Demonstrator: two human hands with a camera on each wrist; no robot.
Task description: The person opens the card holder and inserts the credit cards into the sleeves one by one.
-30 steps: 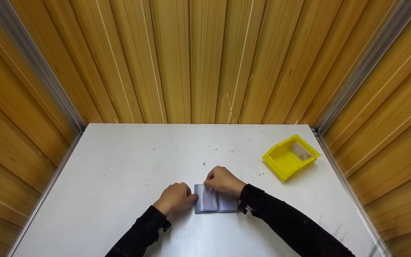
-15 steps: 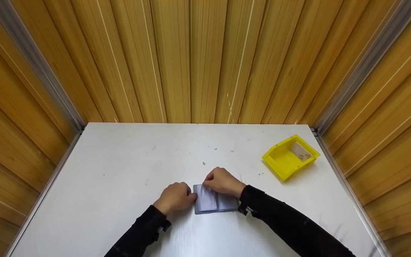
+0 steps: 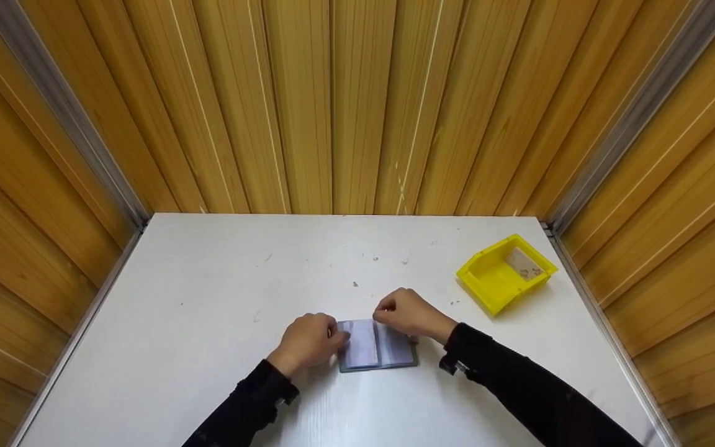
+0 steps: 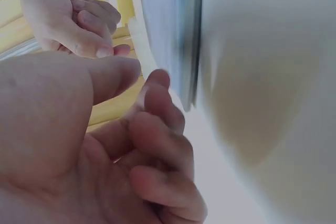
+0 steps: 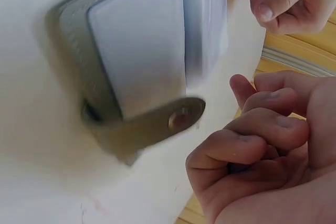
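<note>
A grey card holder (image 3: 396, 347) with clear plastic sleeves lies opened flat on the white table. Its strap (image 5: 152, 127), with a metal snap, sticks out in the right wrist view. My left hand (image 3: 308, 340) is by the left edge, its fingers loosely bent and the thumb over the margin of the left sleeve page (image 3: 362, 344). At the top edge near the fold hovers my right hand (image 3: 410, 312), fingers loosely curled. Neither wrist view shows anything between the fingers of the left hand (image 4: 131, 129) or the right hand (image 5: 262, 135).
A yellow plastic bin (image 3: 500, 282) with a pale label stands at the right rear of the white table (image 3: 221, 267). Wood-look panels (image 3: 357, 105) wall the table at the back and both sides.
My right hand has moved right from the left sleeve page, which now lies flatter. My left thumb has shifted slightly right onto the holder's left margin.
</note>
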